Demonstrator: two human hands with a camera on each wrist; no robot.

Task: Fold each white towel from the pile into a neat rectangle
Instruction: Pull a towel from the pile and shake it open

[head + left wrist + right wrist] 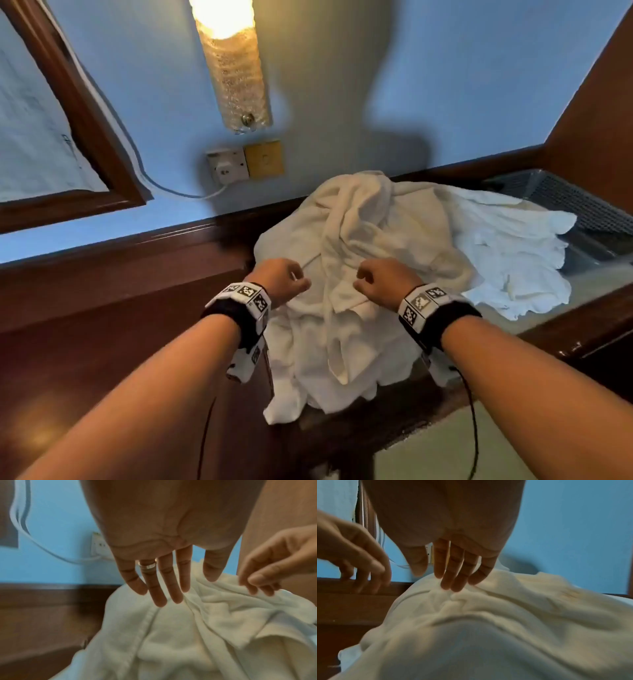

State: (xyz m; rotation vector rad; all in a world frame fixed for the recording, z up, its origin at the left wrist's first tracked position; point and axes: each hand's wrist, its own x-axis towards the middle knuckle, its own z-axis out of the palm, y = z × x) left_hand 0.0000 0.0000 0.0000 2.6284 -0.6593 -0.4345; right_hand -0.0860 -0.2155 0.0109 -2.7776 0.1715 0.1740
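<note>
A crumpled pile of cream-white towels [359,233] lies on a dark wooden table [565,329], and its near edge hangs over the front. My left hand [284,277] hovers over the pile's left side with straight, spread fingers [161,599], their tips just above a fold of towel [171,642]. It holds nothing. My right hand [380,281] is a short way to its right. Its straight fingertips [452,586] touch a raised crease on top of the towel [488,628] without pinching it.
A whiter, thinner cloth [507,246] spreads out to the right of the pile. Behind it at the far right is a metal mesh tray [565,198]. On the blue wall are a socket with a white cable [227,166] and a lit lamp [233,68].
</note>
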